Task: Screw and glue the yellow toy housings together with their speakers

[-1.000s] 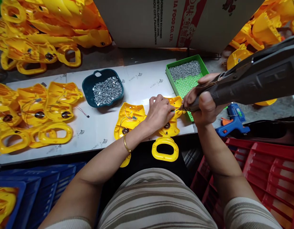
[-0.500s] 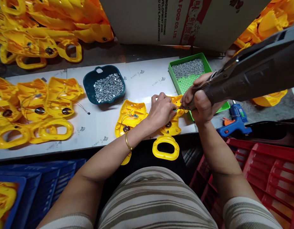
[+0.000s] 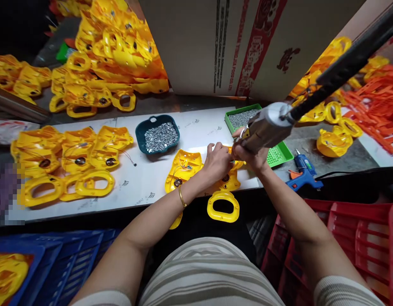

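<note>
My right hand (image 3: 252, 158) is wrapped round a grey electric screwdriver (image 3: 269, 125), its tip down at a yellow plastic shell half (image 3: 235, 182). On that same shell, my left hand (image 3: 217, 161) has its fingers bent and pressed together near the tip; what they pinch is hidden. A dark round speaker shows inside the shell, and its ring-shaped handle (image 3: 223, 218) hangs past the table edge. Just left lies another yellow shell half (image 3: 196, 158) with wires, a small circuit board and a speaker, partly behind my left forearm.
A dark teal tray of screws (image 3: 139, 135) and a green basket (image 3: 287, 149) with screws stand behind my hands. A blue glue gun (image 3: 304, 170) lies right. More wired shells (image 3: 102, 146) sit left. A big carton (image 3: 196, 55) stands behind; blue (image 3: 72, 259) and red crates (image 3: 336, 238) flank me.
The view has tilted up, showing more of the background. The screwdriver's body has swung more upright in my right hand. My left hand stays at the same shell.
</note>
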`<state>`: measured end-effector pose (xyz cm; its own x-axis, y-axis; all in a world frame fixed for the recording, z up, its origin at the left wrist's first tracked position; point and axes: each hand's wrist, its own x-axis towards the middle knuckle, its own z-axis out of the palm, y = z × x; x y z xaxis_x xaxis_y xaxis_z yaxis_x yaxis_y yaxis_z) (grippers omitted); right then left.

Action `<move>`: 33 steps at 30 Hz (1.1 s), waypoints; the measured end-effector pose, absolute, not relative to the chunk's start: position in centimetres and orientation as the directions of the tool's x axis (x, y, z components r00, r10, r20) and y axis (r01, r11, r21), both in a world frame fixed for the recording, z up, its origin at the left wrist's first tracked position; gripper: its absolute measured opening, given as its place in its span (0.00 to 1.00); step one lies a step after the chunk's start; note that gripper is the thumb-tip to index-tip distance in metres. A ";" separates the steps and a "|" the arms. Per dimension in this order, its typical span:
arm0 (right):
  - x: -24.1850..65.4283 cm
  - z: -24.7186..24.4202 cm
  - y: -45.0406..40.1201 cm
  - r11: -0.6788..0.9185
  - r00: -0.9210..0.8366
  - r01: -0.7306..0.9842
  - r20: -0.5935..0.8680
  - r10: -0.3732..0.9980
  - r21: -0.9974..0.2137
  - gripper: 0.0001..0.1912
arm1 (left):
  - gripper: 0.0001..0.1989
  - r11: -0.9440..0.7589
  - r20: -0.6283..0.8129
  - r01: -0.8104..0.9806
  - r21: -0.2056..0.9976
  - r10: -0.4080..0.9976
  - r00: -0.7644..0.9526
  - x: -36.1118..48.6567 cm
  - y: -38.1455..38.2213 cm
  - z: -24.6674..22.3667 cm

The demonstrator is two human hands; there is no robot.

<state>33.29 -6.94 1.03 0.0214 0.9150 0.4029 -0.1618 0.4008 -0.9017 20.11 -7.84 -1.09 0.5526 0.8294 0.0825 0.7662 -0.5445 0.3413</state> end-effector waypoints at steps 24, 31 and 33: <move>31.4 0.5 -11.7 0.508 0.290 -0.117 0.460 0.839 -0.853 0.16 | 0.44 -0.605 0.204 0.706 0.369 0.793 0.573 7.4 -14.1 -3.1; 33.6 2.4 -14.3 0.475 0.346 -0.213 0.389 0.854 -0.854 0.15 | 0.15 -0.319 0.386 0.878 0.357 0.906 0.172 2.7 -9.4 -0.5; 33.6 2.6 -15.1 0.472 0.368 -0.225 0.374 0.851 -0.852 0.14 | 0.16 -0.189 0.221 0.938 0.290 0.967 0.126 0.7 -6.2 0.5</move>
